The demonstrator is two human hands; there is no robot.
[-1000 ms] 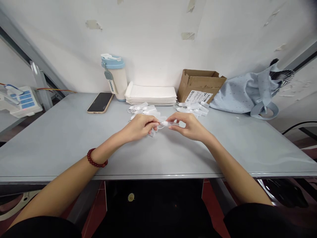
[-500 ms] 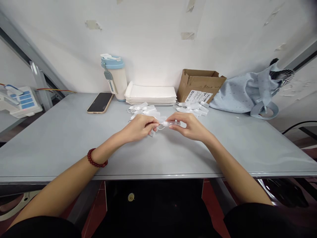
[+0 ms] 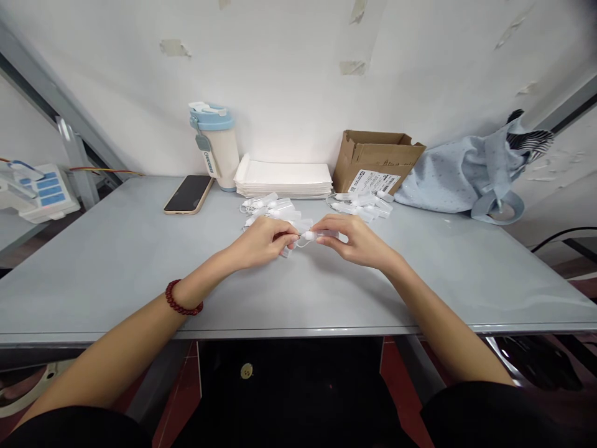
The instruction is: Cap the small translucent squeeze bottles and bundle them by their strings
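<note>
Between thumb and fingers, my right hand (image 3: 351,239) holds a small translucent squeeze bottle (image 3: 321,234) lying sideways, its white nozzle end pointing left. My left hand (image 3: 265,241) is closed in a pinch right at the bottle's thin tip; whatever sits between those fingertips is too small and covered to make out. A thin white strap loops below the nozzle. Behind my left hand is a pile of similar translucent bottles (image 3: 281,208), partly hidden by the fingers. A second heap of bottles (image 3: 366,204) lies beyond my right hand.
Along the wall stand a cream and blue tumbler (image 3: 221,152), a stack of white envelopes or sheets (image 3: 284,180), an open cardboard box (image 3: 382,162) and a light blue cloth bag (image 3: 448,177). A phone (image 3: 189,194) lies at the left on the grey table (image 3: 116,267).
The bottle in my right hand has dipped very slightly, and its tip sits a little lower against my left fingertips. Both hands keep their grips; the rest looks the same.
</note>
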